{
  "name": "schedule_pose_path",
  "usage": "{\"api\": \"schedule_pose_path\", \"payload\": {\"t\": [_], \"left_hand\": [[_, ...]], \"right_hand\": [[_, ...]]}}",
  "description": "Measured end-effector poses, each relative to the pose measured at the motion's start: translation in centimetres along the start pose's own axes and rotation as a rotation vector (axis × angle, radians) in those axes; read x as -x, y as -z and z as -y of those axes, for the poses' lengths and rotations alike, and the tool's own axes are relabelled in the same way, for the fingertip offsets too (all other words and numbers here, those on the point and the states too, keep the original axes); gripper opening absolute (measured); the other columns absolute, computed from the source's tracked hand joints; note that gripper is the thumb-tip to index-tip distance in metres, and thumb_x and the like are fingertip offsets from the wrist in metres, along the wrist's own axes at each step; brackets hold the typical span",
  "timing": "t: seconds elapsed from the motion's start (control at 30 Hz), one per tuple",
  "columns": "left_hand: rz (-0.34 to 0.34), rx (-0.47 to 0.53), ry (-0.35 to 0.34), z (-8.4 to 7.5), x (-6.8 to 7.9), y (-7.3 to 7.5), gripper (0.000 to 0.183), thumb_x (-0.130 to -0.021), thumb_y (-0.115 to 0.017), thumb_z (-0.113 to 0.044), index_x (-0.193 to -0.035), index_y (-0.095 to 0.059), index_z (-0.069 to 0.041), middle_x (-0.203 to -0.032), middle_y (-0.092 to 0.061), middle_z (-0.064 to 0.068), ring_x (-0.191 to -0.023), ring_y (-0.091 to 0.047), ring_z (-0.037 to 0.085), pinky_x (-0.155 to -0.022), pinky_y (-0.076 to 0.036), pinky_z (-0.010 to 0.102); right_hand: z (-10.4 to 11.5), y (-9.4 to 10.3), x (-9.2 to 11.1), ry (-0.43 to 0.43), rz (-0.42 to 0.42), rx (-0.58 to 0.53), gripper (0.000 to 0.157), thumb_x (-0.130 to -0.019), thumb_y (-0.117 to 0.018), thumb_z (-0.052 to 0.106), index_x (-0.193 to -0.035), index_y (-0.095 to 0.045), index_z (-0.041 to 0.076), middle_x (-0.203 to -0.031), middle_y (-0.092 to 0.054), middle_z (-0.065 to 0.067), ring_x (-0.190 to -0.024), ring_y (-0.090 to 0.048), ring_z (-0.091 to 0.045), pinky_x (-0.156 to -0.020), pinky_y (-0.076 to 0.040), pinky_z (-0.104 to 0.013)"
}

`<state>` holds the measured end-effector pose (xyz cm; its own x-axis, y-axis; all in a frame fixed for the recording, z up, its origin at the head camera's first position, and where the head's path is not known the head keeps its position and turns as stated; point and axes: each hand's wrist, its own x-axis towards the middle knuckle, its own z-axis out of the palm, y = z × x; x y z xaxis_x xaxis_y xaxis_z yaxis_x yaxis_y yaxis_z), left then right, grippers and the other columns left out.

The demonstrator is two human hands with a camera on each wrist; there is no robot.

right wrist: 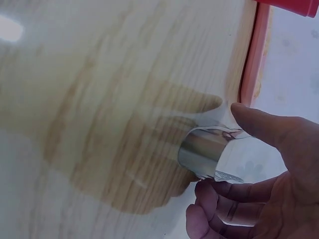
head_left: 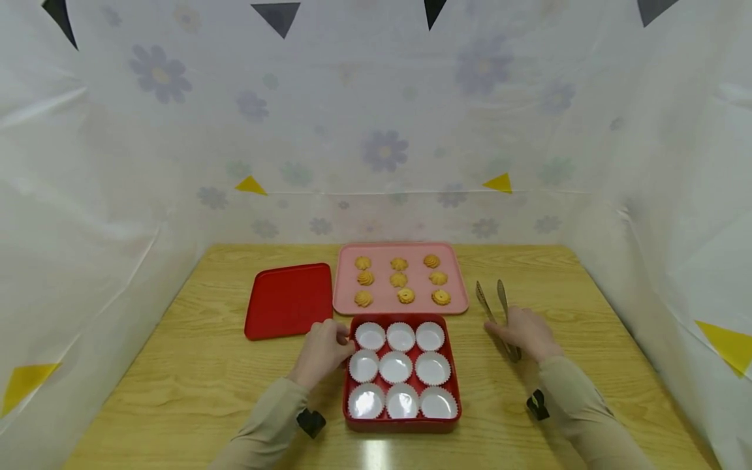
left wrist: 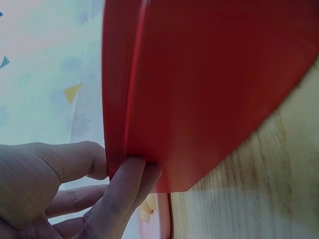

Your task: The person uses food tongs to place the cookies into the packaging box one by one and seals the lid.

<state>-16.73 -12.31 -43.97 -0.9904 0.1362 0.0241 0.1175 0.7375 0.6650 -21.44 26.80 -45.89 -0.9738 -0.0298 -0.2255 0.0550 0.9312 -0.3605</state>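
Note:
My left hand [head_left: 325, 349] pinches the upper left side of a red box [head_left: 402, 425], fingertips on its outer wall [left wrist: 209, 89] and thumb at the rim. White paper baking cups [head_left: 395, 367] sit in rows inside the box. On the right, my right hand [head_left: 525, 333] is around a pair of metal tongs [head_left: 501, 294], whose two arms spread apart and point away from me. In the right wrist view the rounded metal end of the tongs [right wrist: 202, 152] lies between thumb and curled fingers, close over the table.
Behind the box stands a pink tray [head_left: 382, 307] with several piped cookies [head_left: 399, 279] in rows. A flat red lid [head_left: 289, 301] lies left of it. The wooden table [head_left: 235, 391] ends at a flowered white curtain [head_left: 384, 124] at the back and sides.

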Motion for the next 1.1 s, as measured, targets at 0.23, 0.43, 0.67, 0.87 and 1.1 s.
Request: {"api": "schedule_pose_path", "payload": {"t": [0.23,0.43,0.67,0.87,1.1], "left_hand": [[-0.008,0.029,0.013,0.0,0.0,0.0,0.016,-0.082,-0.074,-0.004,-0.096,-0.077,0.002,-0.082,-0.075,0.012,-0.069,-0.065,0.014,-0.058,-0.053,0.024],[-0.009,0.038,0.017,0.2,0.0,0.0,0.019,-0.083,-0.074,-0.005,-0.099,-0.076,0.004,-0.083,-0.076,0.014,-0.071,-0.069,0.016,-0.058,-0.055,0.026],[-0.008,0.048,0.022,0.3,0.1,0.0,0.02,-0.082,-0.074,-0.005,-0.1,-0.076,0.004,-0.083,-0.076,0.013,-0.07,-0.068,0.016,-0.059,-0.054,0.025],[-0.003,0.048,0.019,0.2,0.1,0.1,0.02,-0.082,-0.073,-0.004,-0.1,-0.076,0.004,-0.084,-0.076,0.013,-0.071,-0.068,0.016,-0.059,-0.054,0.025],[-0.01,0.03,0.016,0.1,0.1,0.0,0.018,-0.082,-0.072,-0.004,-0.098,-0.076,0.004,-0.083,-0.076,0.013,-0.071,-0.067,0.016,-0.06,-0.054,0.025]], "right_hand": [[-0.2,0.0,0.0,0.016,-0.025,0.029,0.04,-0.092,-0.065,0.038,-0.071,-0.05,0.008,-0.06,-0.044,-0.003,-0.052,-0.041,-0.014,-0.046,-0.033,-0.027],[-0.4,0.0,0.1,0.033,-0.038,0.015,0.035,-0.093,-0.064,0.032,-0.074,-0.051,0.006,-0.064,-0.05,-0.007,-0.054,-0.047,-0.017,-0.047,-0.038,-0.029],[-0.6,0.0,0.5,0.038,-0.058,-0.047,0.044,-0.092,-0.062,0.031,-0.055,-0.049,0.012,-0.045,-0.041,0.004,-0.042,-0.036,-0.009,-0.043,-0.031,-0.024],[-0.7,0.1,1.1,0.055,-0.115,-0.053,0.035,-0.091,-0.061,0.03,-0.067,-0.054,0.006,-0.058,-0.051,-0.004,-0.05,-0.043,-0.015,-0.046,-0.035,-0.029],[-0.7,-0.2,1.6,0.085,-0.225,-0.059,0.035,-0.094,-0.059,0.027,-0.069,-0.054,0.004,-0.057,-0.055,-0.006,-0.049,-0.047,-0.017,-0.045,-0.035,-0.031]]}}
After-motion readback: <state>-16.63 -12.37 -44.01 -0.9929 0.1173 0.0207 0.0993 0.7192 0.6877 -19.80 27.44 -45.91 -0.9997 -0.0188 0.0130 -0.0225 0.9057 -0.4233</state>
